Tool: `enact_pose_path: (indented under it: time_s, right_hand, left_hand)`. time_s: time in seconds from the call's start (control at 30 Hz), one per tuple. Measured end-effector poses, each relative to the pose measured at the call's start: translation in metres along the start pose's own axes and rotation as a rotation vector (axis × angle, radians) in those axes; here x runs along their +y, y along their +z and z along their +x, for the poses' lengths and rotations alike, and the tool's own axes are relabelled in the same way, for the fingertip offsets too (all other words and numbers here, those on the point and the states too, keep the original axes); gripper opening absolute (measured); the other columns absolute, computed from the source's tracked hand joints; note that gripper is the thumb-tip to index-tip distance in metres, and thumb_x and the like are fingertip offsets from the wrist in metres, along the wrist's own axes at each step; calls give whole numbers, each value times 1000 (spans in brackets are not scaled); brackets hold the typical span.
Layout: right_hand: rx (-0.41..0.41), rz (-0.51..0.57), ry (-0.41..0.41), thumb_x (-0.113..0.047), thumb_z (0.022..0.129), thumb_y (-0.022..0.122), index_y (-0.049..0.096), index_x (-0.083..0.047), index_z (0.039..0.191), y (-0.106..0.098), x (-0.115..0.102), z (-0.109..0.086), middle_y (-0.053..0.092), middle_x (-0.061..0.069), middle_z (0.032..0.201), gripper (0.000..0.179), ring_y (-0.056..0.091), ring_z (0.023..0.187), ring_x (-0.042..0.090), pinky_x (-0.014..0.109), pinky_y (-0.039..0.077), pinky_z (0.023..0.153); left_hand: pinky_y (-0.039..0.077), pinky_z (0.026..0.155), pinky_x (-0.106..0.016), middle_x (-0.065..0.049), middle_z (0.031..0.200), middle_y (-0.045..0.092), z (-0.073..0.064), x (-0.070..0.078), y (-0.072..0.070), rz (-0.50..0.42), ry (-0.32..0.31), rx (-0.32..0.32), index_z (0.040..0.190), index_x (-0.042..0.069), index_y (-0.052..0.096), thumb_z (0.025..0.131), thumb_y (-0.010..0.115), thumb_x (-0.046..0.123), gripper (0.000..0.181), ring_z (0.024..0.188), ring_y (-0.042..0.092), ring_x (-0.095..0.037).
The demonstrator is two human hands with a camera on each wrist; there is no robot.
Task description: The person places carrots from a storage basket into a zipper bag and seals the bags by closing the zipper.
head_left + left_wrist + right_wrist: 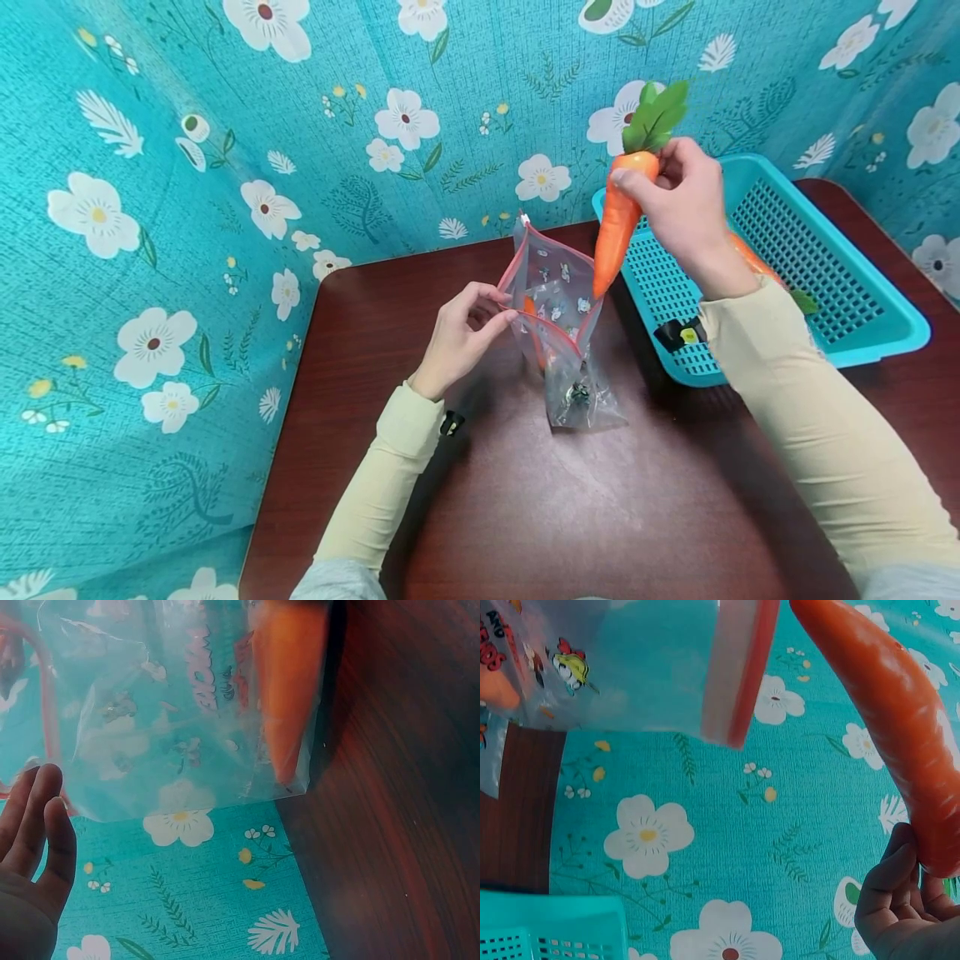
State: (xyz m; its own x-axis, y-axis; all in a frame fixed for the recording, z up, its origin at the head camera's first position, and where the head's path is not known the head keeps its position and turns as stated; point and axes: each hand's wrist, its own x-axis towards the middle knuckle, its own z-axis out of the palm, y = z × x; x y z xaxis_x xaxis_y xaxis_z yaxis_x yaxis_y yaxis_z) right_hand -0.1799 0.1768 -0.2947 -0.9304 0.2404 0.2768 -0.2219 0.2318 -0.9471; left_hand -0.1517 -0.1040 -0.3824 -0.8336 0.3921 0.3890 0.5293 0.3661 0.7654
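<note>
An upright clear zip bag (564, 250) with a red-edged mouth and small cartoon prints stands on the table, its mouth spread apart. At the near left edge of that mouth, my left hand (465, 333) pinches the rim between thumb and fingers. Inside the bag, an orange carrot (289, 697) points tip down along one side. My right hand (690, 208) grips another carrot (619, 221) by its thick end, below the green leaves. This carrot hangs tip down by the right side of the bag's mouth; in the right wrist view, it is apart from the red edge.
A turquoise plastic basket (911, 333) stands on the right of the dark wooden table (540, 517). A further carrot (753, 257) lies in it, partly hidden by my right arm. Crumpled clear plastic (600, 408) with something dark lies before the bag. A flowered turquoise cloth (337, 150) hangs behind.
</note>
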Motion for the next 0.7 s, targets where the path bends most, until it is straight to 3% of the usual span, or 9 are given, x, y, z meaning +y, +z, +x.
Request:
enact_pose_path:
  time_s: [0.33, 0.5, 0.7]
  right_hand:
    - [-71, -82, -25, -32, 85, 70, 54, -13, 101, 15, -1, -9, 58, -10, 86, 29, 53, 75, 10, 21, 43, 67]
    - [-110, -146, -35, -35, 85, 70, 51, -13, 91, 19, 0, -13, 54, -6, 81, 30, 51, 72, 11, 23, 40, 64]
    - [-179, -232, -13, -41, 85, 69, 53, -8, 102, 24, 3, -16, 58, 3, 92, 40, 53, 81, 14, 24, 43, 71]
  left_hand:
    - [52, 64, -26, -5, 98, 67, -1, -5, 0, -4, 70, 7, 108, 9, 59, 87, 72, 17, 26, 78, 61, -13]
    - [52, 64, -25, -4, 98, 67, 0, -4, 0, 4, 80, 7, 107, 9, 58, 87, 72, 17, 25, 78, 61, -12]
    - [53, 64, -26, -4, 99, 67, 0, -5, 1, 12, 74, 10, 108, 9, 58, 87, 72, 16, 26, 78, 61, -12]
